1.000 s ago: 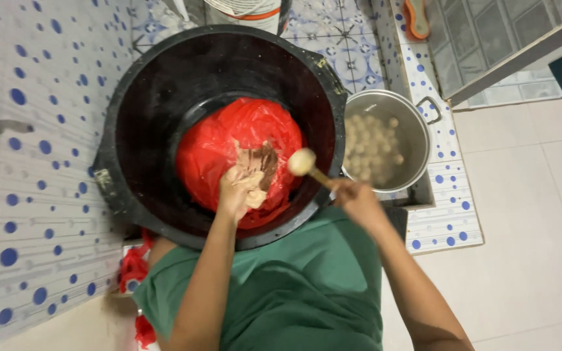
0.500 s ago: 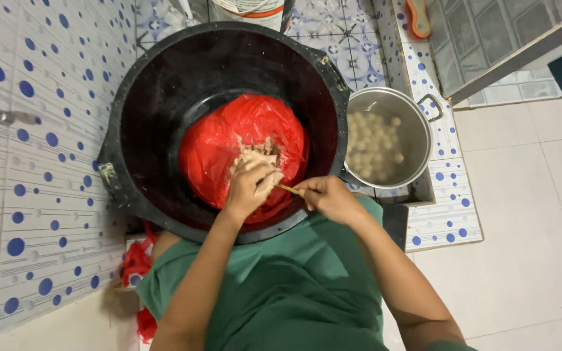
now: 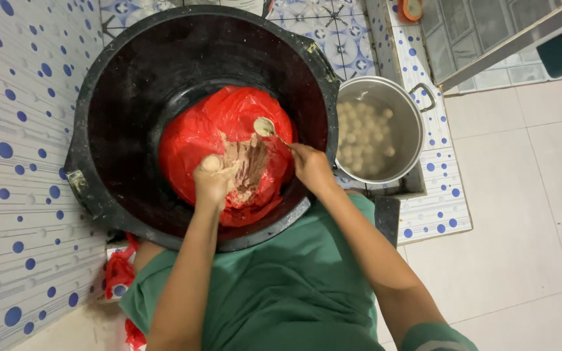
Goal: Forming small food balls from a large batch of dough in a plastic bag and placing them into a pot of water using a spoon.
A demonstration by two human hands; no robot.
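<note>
Where white tiles dotted with blue (image 3: 14, 195) cover the surface at the left and patterned blue tiles (image 3: 339, 32) run along the top: pale plain floor tiles (image 3: 521, 214) at the right, a glass-block panel (image 3: 489, 26) at the upper right.

Large black tub (image 3: 131, 97) centred under the camera, lined at the bottom with a red plastic bag (image 3: 190, 143) holding pinkish-brown paste (image 3: 248, 166). Steel pot (image 3: 411, 123) just beside the tub's right rim, filled with pale round balls (image 3: 362, 136) in liquid.

Left hand (image 3: 214, 182) closed in a fist on a lump of paste, with a rounded ball (image 3: 211, 162) squeezed out at the top of the fist. Paste mass immediately right of this grip, touching it. Right hand (image 3: 310, 166) closed on the handle of a spoon (image 3: 265, 127); bowl of the spoon up and left of that grip, above the paste, apart from the ball in the left fist. Pot with balls to the right of the right hand. Green garment (image 3: 281, 286) below both forearms.

Compared with half a second earlier: hands separated, previously close together over the paste; right hand shifted rightward toward the tub wall; spoon bowl now clear of the fist; fresh ball now showing at the left fist.
</note>
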